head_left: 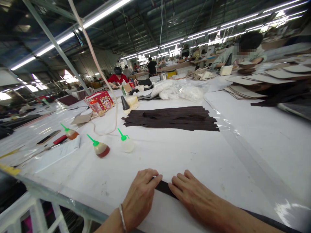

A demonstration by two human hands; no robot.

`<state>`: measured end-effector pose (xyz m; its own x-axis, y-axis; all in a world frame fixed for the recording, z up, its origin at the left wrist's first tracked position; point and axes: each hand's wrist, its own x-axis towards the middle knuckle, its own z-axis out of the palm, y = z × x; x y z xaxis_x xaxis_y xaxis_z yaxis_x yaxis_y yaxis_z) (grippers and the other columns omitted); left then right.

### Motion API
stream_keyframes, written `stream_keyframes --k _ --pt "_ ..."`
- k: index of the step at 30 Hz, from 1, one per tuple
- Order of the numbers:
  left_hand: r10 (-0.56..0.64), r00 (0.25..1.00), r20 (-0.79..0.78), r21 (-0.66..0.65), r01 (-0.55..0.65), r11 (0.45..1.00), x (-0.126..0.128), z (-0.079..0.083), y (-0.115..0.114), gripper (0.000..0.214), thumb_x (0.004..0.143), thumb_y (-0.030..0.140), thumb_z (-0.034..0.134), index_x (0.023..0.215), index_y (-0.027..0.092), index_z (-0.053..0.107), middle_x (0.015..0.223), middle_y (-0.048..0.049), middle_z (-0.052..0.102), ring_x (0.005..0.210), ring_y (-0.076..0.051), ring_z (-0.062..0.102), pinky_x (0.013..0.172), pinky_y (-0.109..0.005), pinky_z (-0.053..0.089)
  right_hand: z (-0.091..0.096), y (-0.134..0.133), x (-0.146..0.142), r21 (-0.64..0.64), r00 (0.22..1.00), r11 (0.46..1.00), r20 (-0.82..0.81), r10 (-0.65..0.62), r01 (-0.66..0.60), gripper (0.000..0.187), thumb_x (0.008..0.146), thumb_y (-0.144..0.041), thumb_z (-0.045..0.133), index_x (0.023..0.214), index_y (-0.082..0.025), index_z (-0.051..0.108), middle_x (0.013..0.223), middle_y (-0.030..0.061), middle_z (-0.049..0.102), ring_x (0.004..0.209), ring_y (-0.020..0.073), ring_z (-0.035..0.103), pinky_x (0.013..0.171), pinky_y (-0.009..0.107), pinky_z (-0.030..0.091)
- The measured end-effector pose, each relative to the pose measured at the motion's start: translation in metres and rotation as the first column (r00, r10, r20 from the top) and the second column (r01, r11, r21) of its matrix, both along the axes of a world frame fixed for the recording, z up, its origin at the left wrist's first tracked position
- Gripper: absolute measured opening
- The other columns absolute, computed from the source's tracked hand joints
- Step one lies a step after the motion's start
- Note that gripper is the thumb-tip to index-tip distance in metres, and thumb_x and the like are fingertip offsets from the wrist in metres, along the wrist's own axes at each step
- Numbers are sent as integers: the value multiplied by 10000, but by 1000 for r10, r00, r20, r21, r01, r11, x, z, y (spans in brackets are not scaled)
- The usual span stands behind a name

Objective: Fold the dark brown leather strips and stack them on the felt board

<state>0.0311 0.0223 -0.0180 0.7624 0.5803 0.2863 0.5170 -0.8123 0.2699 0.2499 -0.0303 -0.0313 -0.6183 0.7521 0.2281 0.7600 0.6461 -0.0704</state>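
Left hand and right hand both pinching the dark strip here, near centre, seemingly mid-work! Farther off, a strip pile lies flat; whether finished or waiting, can't tell.

The bare tabletop gives passage just below the frame's centre and at right; dark strips block the centre, green-tipped bottles and a hose the centre-left.
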Motion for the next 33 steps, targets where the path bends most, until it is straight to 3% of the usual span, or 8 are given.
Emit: stream_keyframes --k 5,11,19,27,33 --pt "-21 999 37 -106 24 994 24 -18 -20 415 856 -1 368 1196 136 563 1064 -103 601 977 -222 548 882 -398 522 2 -3 1 8 1000 1000 29 -9 9 129 904 -78 518 1004 -146 564 890 43 547 802 208 467 771 372 338" --pt "-80 997 -14 -16 79 997 13 -25 -18 457 881 9 364 1301 125 505 1150 -110 582 1086 -215 515 954 -371 505 7 -18 22 -5 999 1000 46 -5 6 95 918 -91 514 978 -145 563 870 35 534 778 199 455 747 356 338" --pt "-36 991 -129 159 56 986 15 -26 -23 584 832 17 383 1368 232 474 1153 -112 546 1053 -235 541 896 -402 546 5 -47 52 22 999 999 15 -29 29 130 905 -42 480 936 -145 554 837 31 513 732 189 429 718 343 320" --pt "-28 972 -231 234 84 969 18 -23 -24 662 804 20 397 1413 281 413 1175 -115 529 1058 -251 550 905 -439 542 3 -72 82 18 999 999 -2 -42 42 183 912 -25 446 1001 -131 565 856 37 513 740 188 433 781 363 325" --pt "4 954 -300 270 81 960 -8 -23 -9 633 850 64 421 1432 307 370 1278 -88 528 1166 -250 520 953 -431 516 2 -63 66 72 1000 997 11 -23 22 156 904 -27 463 981 -112 568 837 40 513 729 188 434 751 354 337"
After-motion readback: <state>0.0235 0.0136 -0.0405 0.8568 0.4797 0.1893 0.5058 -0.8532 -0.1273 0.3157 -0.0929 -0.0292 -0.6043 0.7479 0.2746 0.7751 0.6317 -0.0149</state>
